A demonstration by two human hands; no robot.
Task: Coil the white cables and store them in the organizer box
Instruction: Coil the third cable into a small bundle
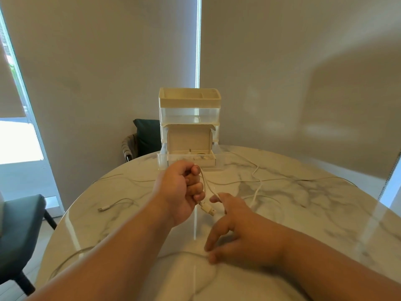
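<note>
Tabletop: left hand tight around cable

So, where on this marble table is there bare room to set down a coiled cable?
The widest bare patch lies on the round marble table, right of the right hand and below the white cables crossing before the cream organizer box. That crossing is crowded; the left side carries loose cables too.

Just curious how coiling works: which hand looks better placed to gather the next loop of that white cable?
Likely right. The left hand grips the cable near its plug, so it is busy; the right hand is open, fingers spread, beside the loose run.
</note>
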